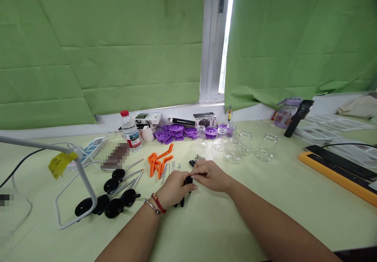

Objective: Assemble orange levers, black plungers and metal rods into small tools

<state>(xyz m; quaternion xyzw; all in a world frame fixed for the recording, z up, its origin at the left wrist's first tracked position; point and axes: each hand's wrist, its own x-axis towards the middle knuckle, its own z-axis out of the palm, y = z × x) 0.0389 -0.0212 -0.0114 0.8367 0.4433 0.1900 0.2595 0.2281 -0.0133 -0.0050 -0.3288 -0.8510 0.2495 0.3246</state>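
My left hand (177,187) is closed around a small black part (188,180), mostly hidden by the fingers. Pinched fingers of my right hand (211,175) meet the left fingertips at the top of that part; what they hold, if anything, is hidden. Under and below the left hand, more black pieces (182,202) lie on the table. Just behind the hands are another black piece (192,162) and some metal springs (200,157). Long metal screws (165,171) and tiny bits of hardware (179,166) lie left of them, near several orange lever-shaped parts (159,162).
Black discs with metal rods (114,207) and a white lamp stand (88,187) occupy the left. Behind are a water bottle (131,132), purple plastic parts (175,131) and glass jars (265,148). A yellow-edged paper trimmer (335,175) and papers (318,134) lie right.
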